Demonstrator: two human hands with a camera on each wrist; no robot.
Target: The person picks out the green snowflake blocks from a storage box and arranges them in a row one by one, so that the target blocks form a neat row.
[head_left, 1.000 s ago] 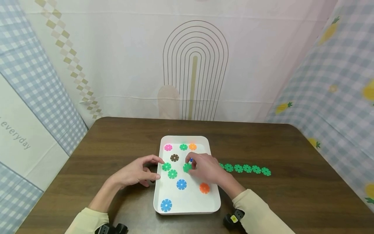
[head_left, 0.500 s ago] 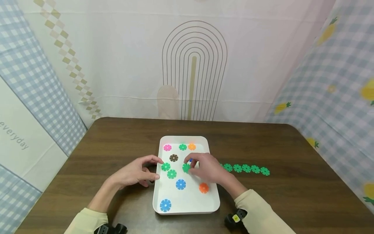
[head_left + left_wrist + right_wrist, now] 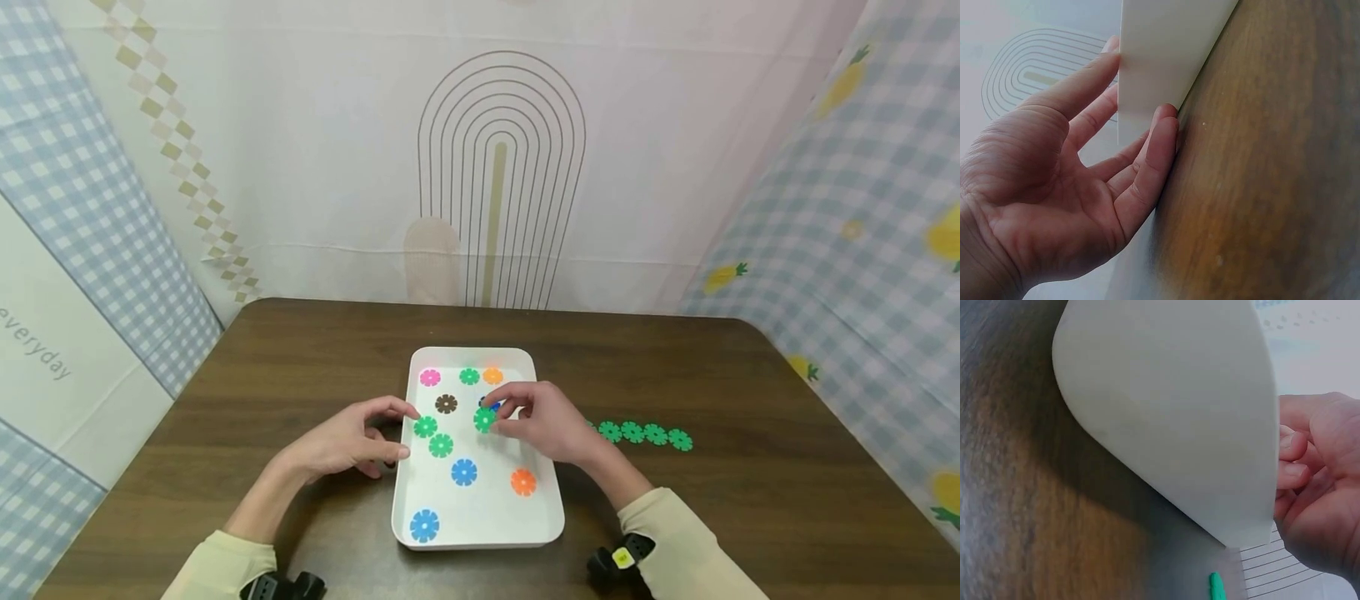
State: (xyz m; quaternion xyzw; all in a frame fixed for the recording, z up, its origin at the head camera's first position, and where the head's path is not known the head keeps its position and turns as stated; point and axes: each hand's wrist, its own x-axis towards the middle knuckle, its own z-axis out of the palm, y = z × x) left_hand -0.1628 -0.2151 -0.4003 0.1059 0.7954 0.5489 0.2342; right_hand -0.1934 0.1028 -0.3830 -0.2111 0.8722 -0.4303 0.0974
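Observation:
In the head view a shallow white tray [image 3: 480,529] holds several flower-shaped discs. My right hand [image 3: 547,421] is over the tray's right side and pinches a green flower disc [image 3: 484,419] between thumb and forefinger. A blue disc [image 3: 493,407] behind it is partly hidden by the fingers. My left hand [image 3: 348,437] holds the tray's left edge; its thumb and forefinger lie at the rim, and other fingers [image 3: 1163,137] touch the outer wall in the left wrist view. Two green discs, one the nearer green disc [image 3: 441,446], lie beside the left fingertips.
A row of green discs [image 3: 632,432] lies on the brown table [image 3: 750,500] right of the tray, its left end behind my right hand. Also in the tray are a pink disc [image 3: 430,377], a brown disc [image 3: 446,404], an orange-red disc [image 3: 523,482] and blue discs [image 3: 424,526].
My right hand has moved slightly up and right, with the pinched green disc shifting a little away from me and covering more of the row. The left hand and tray stay still.

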